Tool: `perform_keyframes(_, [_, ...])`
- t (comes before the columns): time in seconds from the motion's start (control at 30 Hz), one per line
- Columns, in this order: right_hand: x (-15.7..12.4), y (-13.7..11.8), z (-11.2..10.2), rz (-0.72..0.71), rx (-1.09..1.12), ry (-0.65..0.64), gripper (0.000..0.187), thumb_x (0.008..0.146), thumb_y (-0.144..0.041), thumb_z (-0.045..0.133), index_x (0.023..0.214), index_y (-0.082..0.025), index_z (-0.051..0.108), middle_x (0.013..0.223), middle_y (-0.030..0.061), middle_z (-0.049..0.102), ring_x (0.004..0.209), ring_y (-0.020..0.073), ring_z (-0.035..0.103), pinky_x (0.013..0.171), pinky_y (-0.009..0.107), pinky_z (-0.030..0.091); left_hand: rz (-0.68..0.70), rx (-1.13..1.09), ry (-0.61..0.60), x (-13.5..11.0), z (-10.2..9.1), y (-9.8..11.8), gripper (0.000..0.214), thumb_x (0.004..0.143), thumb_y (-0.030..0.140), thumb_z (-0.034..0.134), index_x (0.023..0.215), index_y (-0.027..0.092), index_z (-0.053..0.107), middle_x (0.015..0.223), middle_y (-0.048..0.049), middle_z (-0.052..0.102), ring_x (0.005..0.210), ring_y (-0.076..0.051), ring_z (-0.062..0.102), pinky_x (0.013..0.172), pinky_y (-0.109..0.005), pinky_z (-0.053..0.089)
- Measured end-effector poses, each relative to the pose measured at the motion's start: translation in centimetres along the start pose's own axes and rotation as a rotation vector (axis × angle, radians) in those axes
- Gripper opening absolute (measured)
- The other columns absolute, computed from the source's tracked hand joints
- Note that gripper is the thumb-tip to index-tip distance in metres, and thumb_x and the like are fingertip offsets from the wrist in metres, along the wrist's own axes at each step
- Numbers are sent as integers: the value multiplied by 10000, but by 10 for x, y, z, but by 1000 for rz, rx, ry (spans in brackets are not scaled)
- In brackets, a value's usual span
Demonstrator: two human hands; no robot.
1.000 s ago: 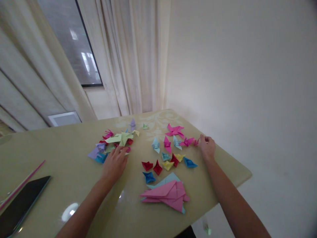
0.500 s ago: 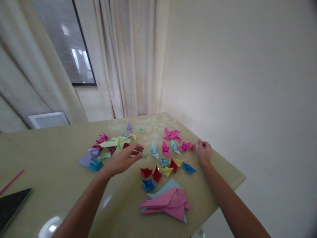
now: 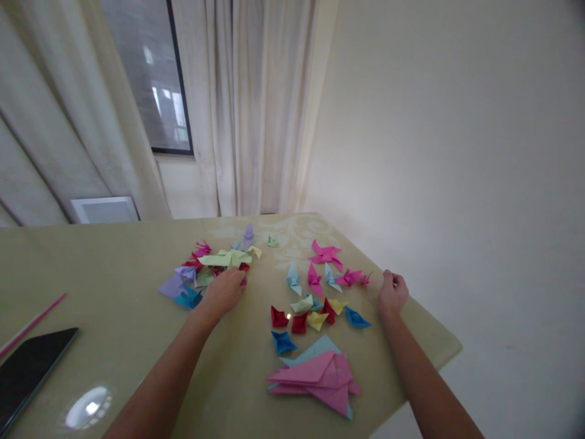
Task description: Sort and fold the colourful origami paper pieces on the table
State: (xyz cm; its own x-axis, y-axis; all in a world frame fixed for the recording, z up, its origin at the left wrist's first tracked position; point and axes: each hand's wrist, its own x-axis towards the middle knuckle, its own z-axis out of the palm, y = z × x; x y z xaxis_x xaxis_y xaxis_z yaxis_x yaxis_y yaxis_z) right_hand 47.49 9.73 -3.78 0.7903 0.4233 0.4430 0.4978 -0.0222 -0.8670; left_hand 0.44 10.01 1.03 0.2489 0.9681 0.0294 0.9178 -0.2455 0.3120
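Observation:
My left hand [image 3: 225, 290] reaches into a mixed pile of origami, its fingers bent against a red folded paper piece [image 3: 244, 267]; what lies between the fingertips is hidden. Around it are a pale green folded piece [image 3: 226, 258], a purple one [image 3: 172, 285] and a blue one [image 3: 188, 299]. My right hand [image 3: 393, 294] rests in a loose fist by the table's right edge, with nothing seen in it. Just left of it is a small pink crane [image 3: 364, 279]. A pale green paper boat [image 3: 302, 303] sits among several red, yellow and blue boats.
A pink pinwheel [image 3: 326, 253] and a row of pink and light blue cranes [image 3: 293, 279] lie beyond the boats. Nearer me are large pink folded papers [image 3: 315, 373]. At left lie a dark tablet-like slab [image 3: 36, 366] and a pink stick [image 3: 36, 322]. A wall [image 3: 457, 183] borders the right.
My left hand has moved left and down into the pile, its fingers now bent. A pale green boat now stands among the other boats. My right hand stays in about the same place.

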Motion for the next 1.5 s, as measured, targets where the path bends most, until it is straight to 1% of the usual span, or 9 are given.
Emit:
perform_keyframes(0.27, [-1,0,-3,30,57,45,488,803,-713,518,810,-231,592,822,62,661,855,277,592,841,434,500,175,-99,-110,-5,-15,20,215,931,321,707,1132,256,741,1039,-5,787,878,-172,744,808,-251,561])
perform_keyframes(0.4, [-1,0,-2,45,76,47,486,786,-702,540,797,-222,611,780,43,643,816,256,581,792,398,493,10,30,65,-7,-15,10,302,945,193,644,1242,154,680,1290,-175,690,1189,-310,688,1044,-426,520])
perform_keyframes(0.5, [-1,0,-1,44,97,43,486,776,-693,551,785,-212,619,762,30,630,782,237,573,765,379,488,-132,125,168,-6,-11,-2,353,935,150,621,1283,89,635,1354,-277,593,1284,-422,626,1062,-551,497])
perform_keyframes(0.87, [1,4,1,20,147,25,524,780,-726,561,804,-206,622,705,-11,562,700,214,535,713,374,473,-158,43,270,1,7,-15,402,924,66,536,1306,157,626,1323,-168,601,1040,-270,738,887,-380,591])
perform_keyframes(1.03, [-3,-12,-7,-44,183,64,510,769,-719,591,812,-211,582,758,6,558,739,221,527,740,389,453,-141,-82,410,4,-17,-23,355,918,93,506,1216,165,685,1204,-127,638,981,-220,732,950,-375,599])
perform_keyframes(1.17, [-23,-39,-12,-162,261,42,504,807,-703,613,900,-208,578,809,9,559,738,207,526,722,366,451,-25,-313,594,-3,-52,-16,299,945,238,522,1174,198,709,1177,-82,639,821,-160,728,833,-338,650])
perform_keyframes(1.3, [-57,-94,4,-296,364,-204,479,887,-683,628,925,-206,653,821,29,637,748,206,598,698,332,490,190,-563,752,-19,-74,16,267,969,356,569,1124,213,733,1259,-81,631,841,-145,712,829,-342,675])
perform_keyframes(1.4, [-83,-152,29,-366,523,-758,480,1018,-637,521,1043,-196,711,941,72,726,828,212,674,739,327,522,329,-559,738,-26,-71,44,231,1012,323,560,1131,232,735,1294,-89,631,977,-172,722,885,-341,666])
perform_keyframes(1.5, [-104,-203,55,-335,629,-1094,480,980,-633,616,1121,-185,713,1017,76,762,867,214,716,748,312,538,434,-432,691,-28,-56,63,240,1036,223,515,1126,244,736,1300,-96,648,1075,-190,719,972,-350,630])
